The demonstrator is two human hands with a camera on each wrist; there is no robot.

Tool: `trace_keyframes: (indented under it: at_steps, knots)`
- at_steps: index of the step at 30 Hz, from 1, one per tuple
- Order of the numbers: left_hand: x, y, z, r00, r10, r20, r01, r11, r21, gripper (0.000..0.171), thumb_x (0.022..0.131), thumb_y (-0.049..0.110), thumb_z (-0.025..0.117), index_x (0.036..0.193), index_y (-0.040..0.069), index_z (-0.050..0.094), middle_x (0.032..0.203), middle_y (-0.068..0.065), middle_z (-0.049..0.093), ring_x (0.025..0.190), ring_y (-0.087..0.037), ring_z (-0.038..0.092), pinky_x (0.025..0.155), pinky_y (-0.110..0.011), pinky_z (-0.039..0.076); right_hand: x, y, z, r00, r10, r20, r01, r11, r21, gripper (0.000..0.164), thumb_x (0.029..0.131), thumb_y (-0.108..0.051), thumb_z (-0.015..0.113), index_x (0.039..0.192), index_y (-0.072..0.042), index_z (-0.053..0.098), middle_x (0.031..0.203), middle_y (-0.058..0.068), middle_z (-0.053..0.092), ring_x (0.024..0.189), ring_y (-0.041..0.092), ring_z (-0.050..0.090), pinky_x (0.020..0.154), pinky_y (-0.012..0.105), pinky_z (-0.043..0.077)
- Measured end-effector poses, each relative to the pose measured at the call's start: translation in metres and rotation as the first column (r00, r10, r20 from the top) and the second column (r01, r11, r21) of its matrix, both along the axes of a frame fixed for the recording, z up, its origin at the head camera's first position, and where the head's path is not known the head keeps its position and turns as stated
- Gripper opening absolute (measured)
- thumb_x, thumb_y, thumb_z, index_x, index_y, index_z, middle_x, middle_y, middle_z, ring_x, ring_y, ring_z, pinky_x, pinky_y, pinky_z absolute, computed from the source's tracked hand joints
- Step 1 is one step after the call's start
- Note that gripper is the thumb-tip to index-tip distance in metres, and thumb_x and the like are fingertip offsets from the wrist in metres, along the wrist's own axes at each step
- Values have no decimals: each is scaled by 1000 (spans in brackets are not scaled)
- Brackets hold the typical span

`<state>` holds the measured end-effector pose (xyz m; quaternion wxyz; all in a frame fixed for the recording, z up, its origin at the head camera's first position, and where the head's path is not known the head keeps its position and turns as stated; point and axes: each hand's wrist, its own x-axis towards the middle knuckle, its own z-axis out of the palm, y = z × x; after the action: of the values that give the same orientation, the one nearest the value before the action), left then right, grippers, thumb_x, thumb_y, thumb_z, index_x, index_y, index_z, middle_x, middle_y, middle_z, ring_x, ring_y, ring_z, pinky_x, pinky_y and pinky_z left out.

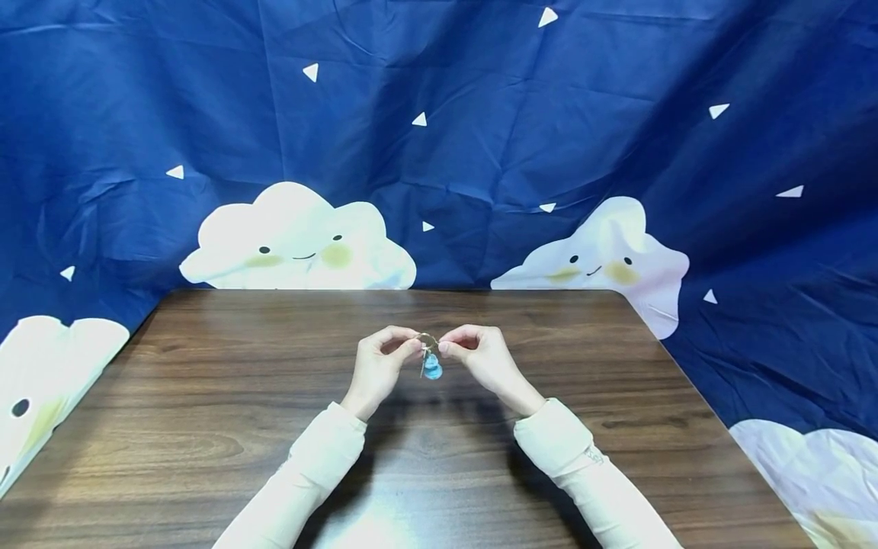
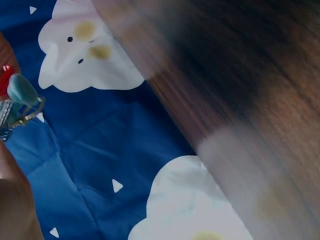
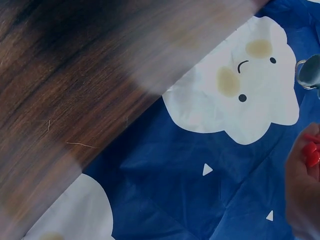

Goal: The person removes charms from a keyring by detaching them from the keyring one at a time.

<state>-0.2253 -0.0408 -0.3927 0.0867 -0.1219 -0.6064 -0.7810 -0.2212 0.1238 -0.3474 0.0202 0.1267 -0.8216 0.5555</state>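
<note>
Above the table, a keychain hangs between the two hands in the head view, with a thin gold-coloured ring point(image 1: 427, 336) at the top and a blue gourd-shaped charm point(image 1: 432, 368) below. My left hand point(image 1: 377, 367) pinches the ring's left side between thumb and fingers. The right hand point(image 1: 485, 361) pinches its right side the same way. At the left wrist view's edge appear a rounded teal charm point(image 2: 22, 90) and a red piece point(image 2: 6, 80), partly cut off. The right wrist view shows the charm point(image 3: 310, 72) and a red piece point(image 3: 311, 153) at its right edge.
A brown wood-grain table point(image 1: 206, 442) lies beneath both forearms. Behind and beside it hangs a blue cloth point(image 1: 466, 69) printed with smiling white clouds, a star and small triangles. White sleeves point(image 1: 329, 446) cover the forearms.
</note>
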Motion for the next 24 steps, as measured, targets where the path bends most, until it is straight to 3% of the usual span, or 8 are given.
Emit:
trace_keyframes:
  at_steps: [4,10,12,19,24]
  knots:
    - [1,-1,-3,1000,-18,-11,18,999,-44,23,82,-3,62,103,-12,60,81,0,64,76,-8,65,75,-30,55,6,-2,7,1000,-6,-28,7,1000,18,12,78,0,66,85,9,65,76,20,67,63,7,57,57,17,45]
    - [1,-2,-5,998,-55,-8,54,994,-97,21,83,-5,59,103,-10,60,94,-15,63,79,-7,65,77,-30,55,-6,1,-10,999,-3,-49,4,1000,17,11,78,-5,68,85,4,67,77,15,68,63,5,55,56,18,45]
    - [1,-3,-4,999,-52,-4,51,986,-161,20,83,-4,59,103,-6,61,95,-18,63,79,-7,65,77,-31,55,-8,2,-14,998,0,-69,2,999,37,10,78,-7,69,85,0,68,76,13,68,63,6,55,55,18,44]
    - [4,-5,2,1000,-3,0,3,904,-427,18,82,9,65,99,3,68,92,-11,69,79,-15,66,72,-31,55,-4,1,-13,990,-14,-141,34,989,144,4,79,-10,68,80,-6,68,69,3,64,57,8,48,49,18,39]
    - [16,-2,20,988,56,-146,-124,852,-509,11,78,5,68,88,0,70,82,-12,68,74,-23,65,66,-25,53,-2,0,-13,987,-11,-160,43,980,194,5,79,-14,69,79,-9,68,68,0,63,57,8,46,49,17,37]
